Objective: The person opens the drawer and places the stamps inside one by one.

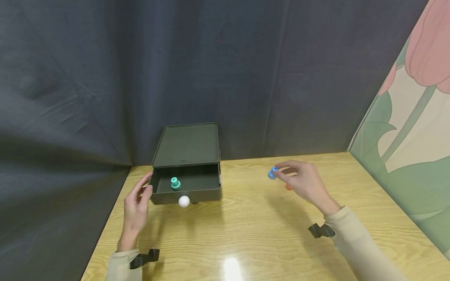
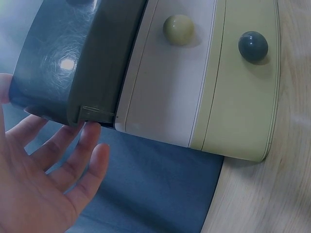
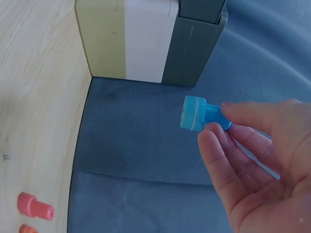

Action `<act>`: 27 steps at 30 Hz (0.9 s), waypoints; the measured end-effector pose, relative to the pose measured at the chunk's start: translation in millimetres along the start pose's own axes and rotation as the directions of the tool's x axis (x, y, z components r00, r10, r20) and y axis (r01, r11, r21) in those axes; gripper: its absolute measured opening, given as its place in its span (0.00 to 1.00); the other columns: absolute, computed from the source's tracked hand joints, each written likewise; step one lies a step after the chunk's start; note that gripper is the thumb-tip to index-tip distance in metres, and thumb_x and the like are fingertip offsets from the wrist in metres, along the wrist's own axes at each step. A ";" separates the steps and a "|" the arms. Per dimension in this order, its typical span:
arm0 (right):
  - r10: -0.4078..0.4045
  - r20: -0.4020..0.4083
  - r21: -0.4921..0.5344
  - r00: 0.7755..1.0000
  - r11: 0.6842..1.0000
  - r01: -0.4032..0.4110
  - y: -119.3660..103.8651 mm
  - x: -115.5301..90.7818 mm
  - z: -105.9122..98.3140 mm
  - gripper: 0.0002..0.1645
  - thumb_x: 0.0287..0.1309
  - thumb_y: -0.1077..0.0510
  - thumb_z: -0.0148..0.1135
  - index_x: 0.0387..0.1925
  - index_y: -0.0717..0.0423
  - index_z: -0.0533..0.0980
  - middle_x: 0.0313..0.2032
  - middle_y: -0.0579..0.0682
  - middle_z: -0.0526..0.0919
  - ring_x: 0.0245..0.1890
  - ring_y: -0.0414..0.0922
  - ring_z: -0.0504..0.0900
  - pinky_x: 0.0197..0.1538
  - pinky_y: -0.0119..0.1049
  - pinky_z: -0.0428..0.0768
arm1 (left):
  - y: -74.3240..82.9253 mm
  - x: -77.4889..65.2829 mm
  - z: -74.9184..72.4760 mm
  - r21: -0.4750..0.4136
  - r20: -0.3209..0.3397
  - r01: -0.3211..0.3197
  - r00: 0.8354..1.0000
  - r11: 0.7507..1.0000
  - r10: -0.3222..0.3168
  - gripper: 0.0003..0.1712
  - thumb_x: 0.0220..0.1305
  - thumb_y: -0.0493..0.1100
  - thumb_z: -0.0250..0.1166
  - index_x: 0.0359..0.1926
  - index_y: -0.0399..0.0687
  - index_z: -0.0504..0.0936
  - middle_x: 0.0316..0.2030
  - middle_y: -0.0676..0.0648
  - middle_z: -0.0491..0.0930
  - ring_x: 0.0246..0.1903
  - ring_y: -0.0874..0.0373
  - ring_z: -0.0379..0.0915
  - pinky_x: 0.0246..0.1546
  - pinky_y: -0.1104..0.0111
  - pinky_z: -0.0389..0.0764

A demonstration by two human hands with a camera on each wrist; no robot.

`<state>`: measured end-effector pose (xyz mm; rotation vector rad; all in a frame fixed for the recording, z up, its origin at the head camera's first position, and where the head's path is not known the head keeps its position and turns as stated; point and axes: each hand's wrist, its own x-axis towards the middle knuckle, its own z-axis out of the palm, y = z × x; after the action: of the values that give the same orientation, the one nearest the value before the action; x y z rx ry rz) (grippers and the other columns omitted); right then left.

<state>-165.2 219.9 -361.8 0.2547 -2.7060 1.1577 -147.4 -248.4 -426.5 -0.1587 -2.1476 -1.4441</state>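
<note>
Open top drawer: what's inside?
One teal piece, standing wide end down on the floor of the drawer. The drawer's rear is hidden under the cabinet top; can't tell what's there.

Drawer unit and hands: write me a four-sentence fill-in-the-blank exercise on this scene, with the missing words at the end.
1. The held piece, pinched by the right hand, is coloured ____.
2. In the head view, the number of pieces visible inside the open drawer is ____.
3. In the head view, the round knob on the open drawer's front is coloured ____.
4. The left hand is at the open drawer, whose level (top, middle or bottom) is ____.

Missing words: blue; one; white; top.
</note>
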 end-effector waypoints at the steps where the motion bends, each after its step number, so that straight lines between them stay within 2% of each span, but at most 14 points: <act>1: -0.002 0.001 0.001 1.000 1.000 0.002 -1.6 0.1 0.2 0.18 0.67 0.45 0.74 0.51 0.52 0.89 0.47 0.57 0.93 0.24 0.41 0.88 0.27 0.35 0.81 | 0.1 0.1 0.0 -0.001 0.000 -0.001 1.000 1.000 0.001 0.23 0.81 0.36 0.56 0.72 0.44 0.79 0.67 0.36 0.80 0.47 0.70 0.80 0.38 0.82 0.74; 7: -0.046 0.001 0.016 0.999 0.999 0.045 -11.2 3.8 3.9 0.16 0.66 0.48 0.75 0.49 0.53 0.89 0.42 0.56 0.94 0.34 0.48 0.93 0.27 0.36 0.85 | 0.1 0.0 0.1 -0.006 0.001 -0.002 1.000 1.000 0.002 0.23 0.81 0.36 0.56 0.72 0.43 0.78 0.67 0.35 0.80 0.46 0.70 0.80 0.38 0.82 0.74; 10: -0.086 -0.002 0.004 0.996 0.996 0.086 -15.9 6.4 5.2 0.15 0.65 0.49 0.75 0.48 0.52 0.89 0.42 0.55 0.94 0.38 0.51 0.94 0.31 0.38 0.86 | -0.2 0.1 0.0 -0.003 -0.001 0.000 1.000 1.000 0.000 0.23 0.81 0.36 0.56 0.72 0.43 0.78 0.67 0.34 0.80 0.47 0.70 0.80 0.38 0.81 0.75; 16: -0.130 0.009 0.015 0.992 0.991 0.130 -27.4 11.7 7.4 0.13 0.64 0.50 0.77 0.47 0.50 0.90 0.46 0.50 0.93 0.40 0.47 0.94 0.44 0.42 0.90 | -1.1 0.1 -0.2 0.003 -0.001 -0.002 1.000 1.000 0.002 0.23 0.80 0.36 0.56 0.72 0.42 0.78 0.67 0.34 0.80 0.47 0.70 0.80 0.38 0.82 0.74; 27: -0.188 0.015 0.065 0.982 0.980 0.186 -49.9 16.3 13.7 0.11 0.62 0.54 0.78 0.46 0.50 0.90 0.46 0.47 0.93 0.41 0.43 0.93 0.45 0.35 0.90 | -1.1 0.3 0.2 0.004 0.001 -0.005 1.000 1.000 0.005 0.23 0.80 0.36 0.57 0.72 0.43 0.78 0.67 0.34 0.79 0.47 0.71 0.80 0.37 0.82 0.74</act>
<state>-170.9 174.6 -332.5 0.5214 -2.5988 1.1925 -148.1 -248.7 -427.2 -0.1636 -2.1497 -1.4366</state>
